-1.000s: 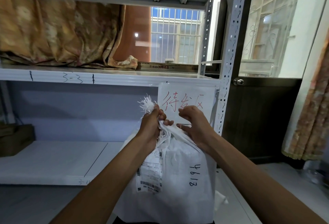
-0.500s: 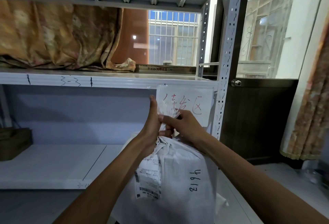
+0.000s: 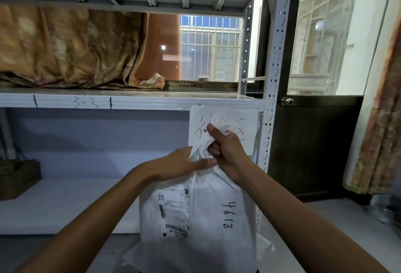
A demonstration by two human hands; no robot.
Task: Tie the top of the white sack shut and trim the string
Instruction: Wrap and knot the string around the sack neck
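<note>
A white woven sack (image 3: 208,218) stands upright in front of me, with a shipping label (image 3: 174,213) on its left face and "4613" handwritten on the right. Its top is gathered into a twisted neck with a frayed end (image 3: 219,123) sticking up. My right hand (image 3: 227,149) is closed around that gathered neck from the right. My left hand (image 3: 182,164) lies flat against the base of the neck from the left, fingers extended and pressing. I see no string or cutting tool.
A white metal shelf rack (image 3: 121,102) marked "3-3" stands behind the sack, with a paper sign (image 3: 247,133) on its post. A brown box (image 3: 17,177) sits on the lower shelf at left. A dark door (image 3: 314,146) and a curtain (image 3: 377,133) are at right.
My right hand took over the gathered sack top and closed around it. My left hand let go of the top, dropped lower and now presses flat at the neck's base.
</note>
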